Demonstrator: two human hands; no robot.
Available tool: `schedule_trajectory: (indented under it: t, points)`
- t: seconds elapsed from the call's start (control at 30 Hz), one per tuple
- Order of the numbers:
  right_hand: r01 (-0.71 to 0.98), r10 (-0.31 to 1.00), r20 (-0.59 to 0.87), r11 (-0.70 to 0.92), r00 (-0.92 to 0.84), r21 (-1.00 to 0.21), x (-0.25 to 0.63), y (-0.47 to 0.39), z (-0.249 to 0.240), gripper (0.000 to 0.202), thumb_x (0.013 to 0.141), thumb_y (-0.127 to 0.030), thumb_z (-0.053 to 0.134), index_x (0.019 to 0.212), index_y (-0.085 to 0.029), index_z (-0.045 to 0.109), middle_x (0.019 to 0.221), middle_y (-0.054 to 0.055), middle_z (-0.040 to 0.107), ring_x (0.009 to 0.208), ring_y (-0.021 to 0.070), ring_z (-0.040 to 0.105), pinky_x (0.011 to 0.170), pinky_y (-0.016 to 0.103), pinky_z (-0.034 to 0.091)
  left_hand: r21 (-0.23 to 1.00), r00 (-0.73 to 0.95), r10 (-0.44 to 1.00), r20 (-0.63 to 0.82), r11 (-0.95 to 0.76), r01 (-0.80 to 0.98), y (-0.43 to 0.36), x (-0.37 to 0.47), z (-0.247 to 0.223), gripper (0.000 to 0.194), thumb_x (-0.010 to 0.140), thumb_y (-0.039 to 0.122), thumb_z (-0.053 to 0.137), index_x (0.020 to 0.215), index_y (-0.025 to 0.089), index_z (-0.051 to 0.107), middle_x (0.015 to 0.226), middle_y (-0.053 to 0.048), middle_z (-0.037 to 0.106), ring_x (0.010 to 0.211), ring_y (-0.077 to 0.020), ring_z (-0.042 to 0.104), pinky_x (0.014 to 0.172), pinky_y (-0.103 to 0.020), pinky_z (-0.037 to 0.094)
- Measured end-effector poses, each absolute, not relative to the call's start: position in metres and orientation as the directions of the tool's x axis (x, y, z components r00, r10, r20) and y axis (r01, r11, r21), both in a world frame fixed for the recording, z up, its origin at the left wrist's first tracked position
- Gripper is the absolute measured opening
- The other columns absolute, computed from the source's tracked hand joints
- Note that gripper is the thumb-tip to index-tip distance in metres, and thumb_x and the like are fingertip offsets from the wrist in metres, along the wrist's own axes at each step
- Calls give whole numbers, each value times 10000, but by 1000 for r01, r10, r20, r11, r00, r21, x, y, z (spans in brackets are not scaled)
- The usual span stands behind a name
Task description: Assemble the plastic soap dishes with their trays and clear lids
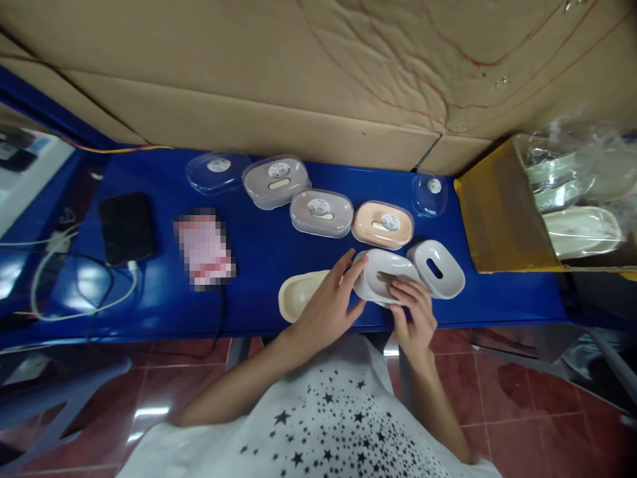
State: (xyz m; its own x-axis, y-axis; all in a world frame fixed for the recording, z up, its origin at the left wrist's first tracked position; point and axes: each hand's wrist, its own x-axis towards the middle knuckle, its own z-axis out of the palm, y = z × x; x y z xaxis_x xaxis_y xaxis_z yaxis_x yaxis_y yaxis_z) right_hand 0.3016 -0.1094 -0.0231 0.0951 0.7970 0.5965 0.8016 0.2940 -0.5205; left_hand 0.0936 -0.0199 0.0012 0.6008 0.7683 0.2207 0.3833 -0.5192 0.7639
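A white oval dish [393, 264] with a slot in its middle is between my two hands near the table's front edge. My left hand [331, 302] grips its left end, fingers on the rim and thumb below. At the dish's right front, my right hand [414, 313] has its fingers over the rim and its thumb under it. Just right of it lies another white slotted dish [450, 282]. A cream oval tray [296, 299] sits partly behind my left hand. Beyond the held dish is a peach dish [363, 228] under a clear lid.
Two grey lidded dishes [321, 222] [276, 189] and clear lids [202, 174] [423, 196] line the back. A cardboard box [507, 212] with wrapped trays stands right. Leftward are a blurred pink item [205, 249], a black device [126, 228] and cables.
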Motion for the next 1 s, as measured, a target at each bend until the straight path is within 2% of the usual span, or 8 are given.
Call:
schedule_trajectory:
  t: [0.2,0.37,0.43,0.5,0.63,0.73,0.87,1.0]
  points:
    - [921,619,721,-8,310,-389,344,-116,-19,315,1036,-223,719,1342,-280,767,1190,84,811,1173,333,755,1182,640,472,494,608,748,266,-648,580,-23,49,-2,627,1076,305,664,1647,306,405,1706,-197,457,1545,-389,523,1278,-692,409]
    - [926,633,680,-193,369,-323,376,-102,-18,261,1057,-250,698,1300,-221,790,1338,163,779,1320,404,693,1258,659,332,408,594,782,189,-613,676,-36,-5,-18,557,1065,382,686,1588,287,518,1707,-202,466,1532,-448,515,1268,-768,321]
    - [948,642,703,-136,306,-288,366,-96,-17,319,1055,-212,682,1365,-225,753,1393,163,758,1382,409,657,1285,675,274,415,572,796,197,-596,687,-42,-16,-23,574,1057,422,699,1584,274,527,1678,-214,495,1498,-456,542,1246,-764,355]
    - [968,718,681,42,144,-248,346,-92,-15,365,1041,-218,696,1404,-260,719,1366,119,777,1348,357,688,1259,621,366,430,545,811,214,-579,693,-47,-22,-24,607,1052,409,714,1604,277,501,1642,-217,525,1458,-440,577,1209,-719,434]
    - [894,878,404,374,-257,-245,310,-90,-15,450,1046,-298,727,1488,-318,646,1422,51,773,1285,277,736,1172,516,505,500,522,831,193,-541,676,-52,-33,-21,757,1025,469,754,1677,316,400,1652,-209,497,1466,-433,566,1156,-668,531]
    - [867,881,392,395,-265,-303,302,-89,-14,490,1061,-205,692,1536,-298,612,1428,64,772,1344,278,708,1127,496,525,584,541,828,143,-512,630,-53,-37,-21,892,1020,533,746,1747,356,261,1664,-187,488,1508,-415,542,1189,-648,532]
    - [797,863,421,453,-280,-399,286,-88,-4,503,1055,-150,681,1528,-307,619,1363,45,802,1278,253,740,1109,478,527,666,514,843,158,-476,575,-46,-20,-28,1078,990,486,803,1784,360,85,1694,-203,447,1552,-396,513,1211,-598,536]
    - [753,828,323,555,-459,-354,258,-85,4,490,1067,-75,596,1479,-334,655,1360,9,804,1258,227,734,1092,455,508,637,521,802,293,-570,519,-33,4,-34,1088,967,422,840,1777,348,118,1726,-241,382,1581,-420,472,1205,-611,534]
